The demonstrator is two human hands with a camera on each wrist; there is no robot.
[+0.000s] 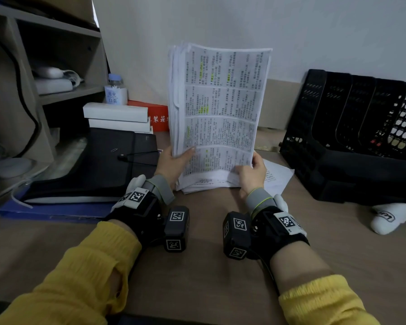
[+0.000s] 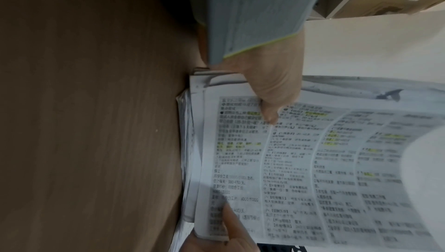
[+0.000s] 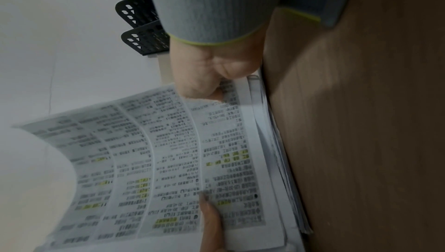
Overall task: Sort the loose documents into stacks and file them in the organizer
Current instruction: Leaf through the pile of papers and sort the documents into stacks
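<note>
Brown wood-grain desk (image 1: 197,266) runs up to a pale wall, and on it I hold a thick stack of white printed sheets with yellow highlighted lines (image 1: 220,109) upright, its bottom edge resting on the desk. My left hand (image 1: 174,163) grips the stack's lower left edge, thumb pressed on the front page; my right hand (image 1: 251,172) grips the lower right corner, thumb on the front as well. One loose white printed sheet (image 1: 277,174) lies flat on the desk just behind my right hand. To the right, well apart from the stack, stands a black perforated plastic file organizer with upright dividers (image 1: 352,137). A black folder with an elastic band (image 1: 103,160) lies to the left.
</note>
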